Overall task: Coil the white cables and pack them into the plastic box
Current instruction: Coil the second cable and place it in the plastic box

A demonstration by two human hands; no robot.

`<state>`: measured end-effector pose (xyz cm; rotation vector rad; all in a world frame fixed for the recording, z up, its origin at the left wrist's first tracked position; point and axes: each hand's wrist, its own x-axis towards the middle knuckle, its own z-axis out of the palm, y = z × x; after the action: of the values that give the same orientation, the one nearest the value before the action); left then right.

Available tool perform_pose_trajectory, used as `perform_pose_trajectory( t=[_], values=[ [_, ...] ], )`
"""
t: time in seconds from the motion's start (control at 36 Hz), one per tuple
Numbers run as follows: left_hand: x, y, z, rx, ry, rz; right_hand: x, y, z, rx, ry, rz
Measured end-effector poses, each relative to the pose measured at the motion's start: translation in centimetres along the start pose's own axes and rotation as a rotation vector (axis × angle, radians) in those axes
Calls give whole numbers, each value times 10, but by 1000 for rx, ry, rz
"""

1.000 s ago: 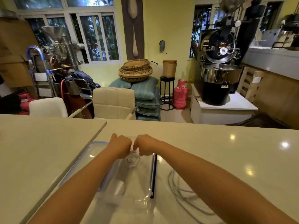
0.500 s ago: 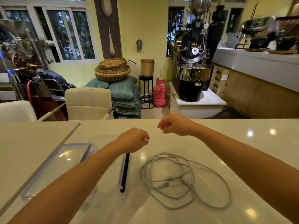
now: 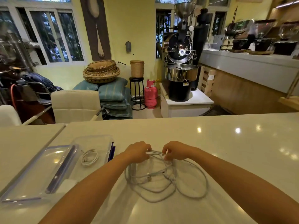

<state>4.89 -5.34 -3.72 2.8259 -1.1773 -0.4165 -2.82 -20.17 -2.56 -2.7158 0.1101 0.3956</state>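
Both hands have dropped from mid-air onto the loose white cable, so coiling of the next one looks underway (one coiled cable already lies in the plastic box). The left hand and right hand each pinch a strand, fingers closed, the tangle on the counter.

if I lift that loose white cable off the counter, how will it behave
Probably floppy: the loose white cable sprawls in uneven overlapping loops, so they would likely sag and tangle. It looks thin, likely light. The left hand and right hand already pinch one strand.
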Motion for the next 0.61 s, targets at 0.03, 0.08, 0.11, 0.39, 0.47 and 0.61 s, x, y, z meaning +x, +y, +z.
perform_pose_trajectory(
  t=[0.03, 0.08, 0.11, 0.39, 0.47, 0.61],
  values=[
    [1, 1, 0, -2, 14, -3, 0, 1, 2, 15, 13, -8],
    [2, 2, -1, -25, 45, -8, -2, 2, -1, 60, 38, -23],
    [3, 3, -2, -49, 62, -7, -3, 2, -5, 95, 55, -26],
    [-6, 4, -64, -818, 297, 49, -47, -1, -101, 404, 520, -164],
    [-12, 6, -84, -1025, 322, 117, -59, 1, -125, 485, 661, -185],
    [-16, 16, -105, -1141, 304, 232, -70, 5, -156, 659, 829, -228]
  ],
)
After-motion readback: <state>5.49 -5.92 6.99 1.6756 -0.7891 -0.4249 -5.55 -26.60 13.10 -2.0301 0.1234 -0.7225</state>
